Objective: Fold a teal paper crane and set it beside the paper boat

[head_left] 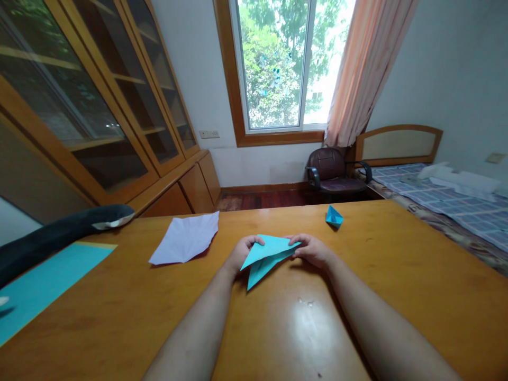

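The folded teal paper (265,256) formed a long, pointed triangle. It lay low over the wooden table (357,296), tip pointing toward the person.

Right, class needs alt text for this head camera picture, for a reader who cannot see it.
Two bare hands, the left hand and right hand, pinch a folded teal paper over a wooden table. A creased white sheet lies to the left, and a small teal paper boat lies beyond.
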`<state>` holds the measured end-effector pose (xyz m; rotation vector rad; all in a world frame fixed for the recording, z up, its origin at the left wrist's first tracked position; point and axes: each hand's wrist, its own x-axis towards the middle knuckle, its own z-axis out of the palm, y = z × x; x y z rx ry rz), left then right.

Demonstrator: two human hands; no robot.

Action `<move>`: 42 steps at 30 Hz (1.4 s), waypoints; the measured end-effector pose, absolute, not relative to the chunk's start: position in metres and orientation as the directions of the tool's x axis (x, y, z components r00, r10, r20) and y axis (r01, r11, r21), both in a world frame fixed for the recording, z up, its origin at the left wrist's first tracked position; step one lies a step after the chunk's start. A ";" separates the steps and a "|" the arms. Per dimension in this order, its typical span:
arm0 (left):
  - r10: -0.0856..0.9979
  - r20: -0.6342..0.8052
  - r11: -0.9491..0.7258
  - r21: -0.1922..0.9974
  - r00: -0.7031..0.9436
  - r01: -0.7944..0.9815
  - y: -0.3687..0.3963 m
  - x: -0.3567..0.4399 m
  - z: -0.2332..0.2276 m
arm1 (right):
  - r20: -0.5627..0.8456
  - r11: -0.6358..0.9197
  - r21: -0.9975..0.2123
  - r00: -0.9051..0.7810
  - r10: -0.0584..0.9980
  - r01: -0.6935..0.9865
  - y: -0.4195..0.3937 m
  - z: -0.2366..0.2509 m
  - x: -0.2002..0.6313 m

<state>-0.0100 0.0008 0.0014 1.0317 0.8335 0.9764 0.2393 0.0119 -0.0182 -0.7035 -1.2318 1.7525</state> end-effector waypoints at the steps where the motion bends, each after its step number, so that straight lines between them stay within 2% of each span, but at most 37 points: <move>1: 0.939 -0.106 0.198 0.944 0.326 -0.265 0.001 -0.010 0.001 | 0.001 -0.149 -0.942 -0.446 0.895 -0.301 0.013 -0.021 0.239; 3: 0.949 -0.111 0.197 0.939 0.294 -0.282 0.001 -0.009 0.000 | -0.042 -0.145 -0.960 -0.385 0.922 -0.241 0.015 -0.024 0.238; 11: 0.960 -0.038 0.108 0.964 0.277 -0.242 0.001 -0.009 -0.003 | 0.035 -0.004 -0.987 -0.239 0.970 -0.161 0.013 -0.016 0.228; 16: 0.965 -0.046 0.111 0.964 0.258 -0.243 0.005 -0.008 -0.009 | -0.078 -0.092 -0.995 -0.238 0.968 -0.045 0.010 -0.012 0.225; 22: 0.949 0.119 -0.085 0.988 0.293 -0.126 0.004 -0.010 -0.003 | -0.127 -0.110 -0.990 -0.202 0.971 0.092 0.010 -0.011 0.225; 25: 0.937 0.160 -0.136 0.986 0.312 -0.096 0.003 -0.010 -0.001 | -0.116 -0.102 -0.991 -0.173 0.978 0.087 0.011 -0.010 0.225; 33: 0.983 0.018 -0.001 0.996 0.184 -0.089 0.007 -0.007 -0.008 | -0.113 -0.115 -0.993 -0.138 0.984 -0.008 0.007 -0.004 0.222; 39: 0.993 0.008 -0.003 0.999 0.114 -0.039 0.005 -0.005 -0.002 | -0.067 -0.081 -0.993 -0.151 0.986 -0.090 0.010 -0.011 0.222; 42: 0.996 0.006 0.001 0.997 0.094 -0.080 0.005 -0.004 -0.004 | -0.063 -0.081 -0.991 -0.165 0.984 -0.102 0.011 -0.014 0.223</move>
